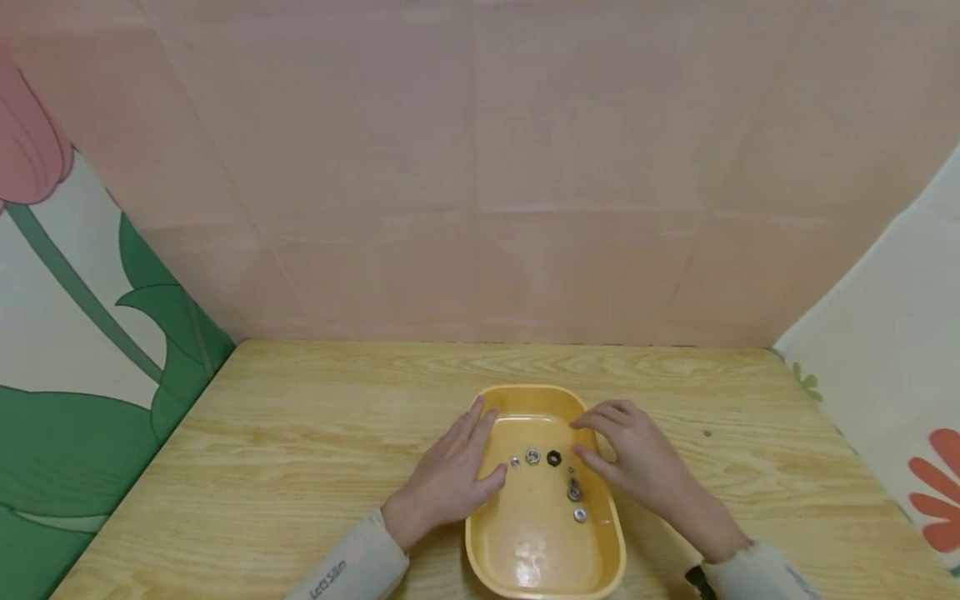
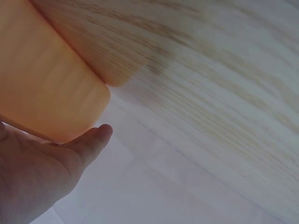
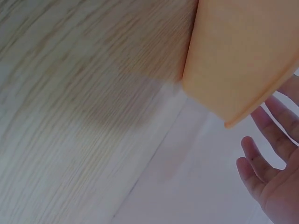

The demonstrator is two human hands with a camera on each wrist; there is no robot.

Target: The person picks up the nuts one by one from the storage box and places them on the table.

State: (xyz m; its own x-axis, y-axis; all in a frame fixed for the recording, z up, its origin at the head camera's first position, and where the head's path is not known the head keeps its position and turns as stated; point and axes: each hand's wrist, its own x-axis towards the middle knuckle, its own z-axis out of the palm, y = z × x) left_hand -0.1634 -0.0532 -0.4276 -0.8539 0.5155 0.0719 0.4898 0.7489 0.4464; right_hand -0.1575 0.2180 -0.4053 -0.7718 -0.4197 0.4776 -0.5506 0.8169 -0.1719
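A yellow plastic tray (image 1: 525,542) sits on the wooden table with small hardware on its floor. A tiny silver piece (image 1: 515,462), a silver nut (image 1: 532,457) and a black nut (image 1: 554,457) lie roughly in a row; a dark metal piece, perhaps a bolt (image 1: 573,490), and a silver ring-like nut (image 1: 580,516) lie along the right. My left hand (image 1: 452,475) is at the left rim, fingers extended, thumb over the inside. My right hand (image 1: 637,454) reaches over the right rim with loosely bent fingers, thumb and forefinger apart, nothing between them. In the wrist views both hands are beside the tray's outer wall.
The wooden table (image 1: 300,467) extends on both sides of the tray. A pink sheet (image 1: 480,208) hangs behind it, and printed cloths with a green leaf (image 1: 67,450) and a red flower (image 1: 937,492) flank it. A dark spot (image 1: 707,433) marks the table at right.
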